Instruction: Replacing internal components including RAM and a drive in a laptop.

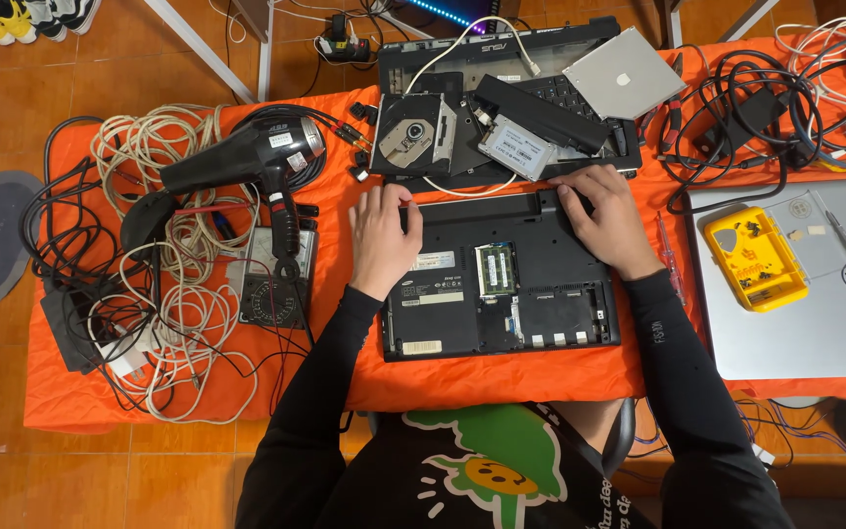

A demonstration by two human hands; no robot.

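An orange cloth covers the surface [501,377]. At frame centre lies a matte black laptop [501,294], underside up, panels off, green memory boards showing. The left hand [382,238] and right hand [604,217] press flat on its far edge, fingers loosely spread, gripping nothing. Left of them lies a glossy black hairdryer [247,157] on pale coiled cables [173,255]. Right sits a yellow plastic tray [754,258].

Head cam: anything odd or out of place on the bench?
Yes. The black laptop under both hands lies upside down, bottom panel off, memory sticks and bays exposed. Behind it a second stripped chassis is piled with loose drives. A black hair dryer sits in tangled cables on the left.
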